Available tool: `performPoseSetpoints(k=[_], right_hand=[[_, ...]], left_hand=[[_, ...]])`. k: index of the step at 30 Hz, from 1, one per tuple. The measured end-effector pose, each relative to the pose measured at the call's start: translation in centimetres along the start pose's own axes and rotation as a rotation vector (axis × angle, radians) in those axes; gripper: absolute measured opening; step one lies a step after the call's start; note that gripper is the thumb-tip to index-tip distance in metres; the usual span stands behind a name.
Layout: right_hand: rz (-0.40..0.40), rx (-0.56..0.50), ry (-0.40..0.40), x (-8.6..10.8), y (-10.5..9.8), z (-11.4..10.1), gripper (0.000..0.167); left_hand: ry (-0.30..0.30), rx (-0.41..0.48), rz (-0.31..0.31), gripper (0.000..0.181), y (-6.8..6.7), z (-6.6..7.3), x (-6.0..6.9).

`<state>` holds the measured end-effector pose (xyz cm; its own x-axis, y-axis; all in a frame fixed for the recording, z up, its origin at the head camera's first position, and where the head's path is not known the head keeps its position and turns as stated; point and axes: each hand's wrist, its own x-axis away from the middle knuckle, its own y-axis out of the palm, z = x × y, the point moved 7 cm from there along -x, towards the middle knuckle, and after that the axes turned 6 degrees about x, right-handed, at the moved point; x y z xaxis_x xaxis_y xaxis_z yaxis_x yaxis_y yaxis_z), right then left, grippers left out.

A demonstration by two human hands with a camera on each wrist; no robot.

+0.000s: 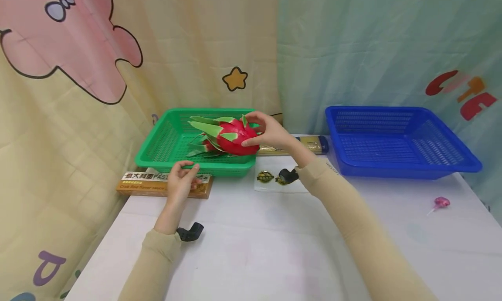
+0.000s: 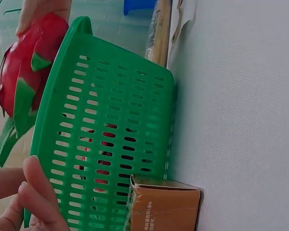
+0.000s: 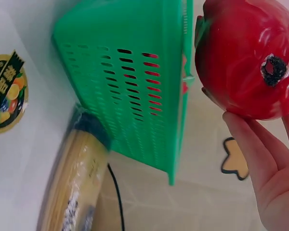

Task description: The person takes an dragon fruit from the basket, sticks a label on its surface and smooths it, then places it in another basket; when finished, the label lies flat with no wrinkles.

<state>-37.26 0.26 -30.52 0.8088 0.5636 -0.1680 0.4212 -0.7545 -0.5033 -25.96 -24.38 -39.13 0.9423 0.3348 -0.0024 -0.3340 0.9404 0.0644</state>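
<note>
My right hand (image 1: 270, 130) grips a red dragon fruit (image 1: 237, 137) with long green leaf tips, thumb on the near side and fingers over the top. It is held above the right part of a green basket (image 1: 251, 166). Below it, another red thing with green leaves (image 1: 198, 148) lies in the basket, partly hidden. At the basket's front rim is my left hand (image 1: 181, 179), its fingers loosely bent; whether they touch the rim is unclear. In the right wrist view the dragon fruit (image 3: 241, 62) shows its dark round end against the fingertips.
A pasta box (image 1: 157, 188) lies against the green basket's front. Behind my right wrist is a yellow pasta packet (image 1: 315, 144), near a white sheet with round labels (image 1: 270, 185). A blue basket (image 1: 392, 168) and a pink lollipop (image 1: 442, 202) are at the right.
</note>
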Motion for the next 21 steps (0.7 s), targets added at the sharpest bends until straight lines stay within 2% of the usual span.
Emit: performPoseSetpoints(k=[4, 8, 11, 13, 16, 19, 21], right_hand=[[0.018, 0.003, -0.033, 3.2, -1.5, -0.7, 0.068], [0.013, 0.031, -0.021, 6.9, -2.6, -0.7, 0.069], [0.006, 0.074, 0.007, 9.8, -3.1, -0.2, 0.072], [0.001, 0.098, 0.019, 11.7, -3.3, 0.2, 0.073], [-0.022, 0.113, 0.026, 14.3, -3.3, 0.9, 0.073], [-0.064, 0.095, 0.019, 16.7, -2.9, 1.7, 0.071], [-0.097, 0.095, 0.014, 18.0, -2.5, 2.2, 0.07]], left_hand=[[0.014, -0.074, -0.025, 0.031, 0.1, 0.3, 0.1], [0.045, -0.188, -0.051, 0.035, 0.5, 0.8, 0.7], [0.129, -0.276, -0.061, 0.035, 1.0, 1.6, 1.4], [0.237, -0.312, -0.079, 0.03, 1.8, 2.5, 2.2], [0.481, -0.329, -0.143, 0.018, 3.5, 4.3, 4.0], [0.723, -0.333, -0.26, 0.014, 5.8, 6.0, 6.4], [0.838, -0.363, -0.369, 0.021, 7.5, 6.6, 8.0]])
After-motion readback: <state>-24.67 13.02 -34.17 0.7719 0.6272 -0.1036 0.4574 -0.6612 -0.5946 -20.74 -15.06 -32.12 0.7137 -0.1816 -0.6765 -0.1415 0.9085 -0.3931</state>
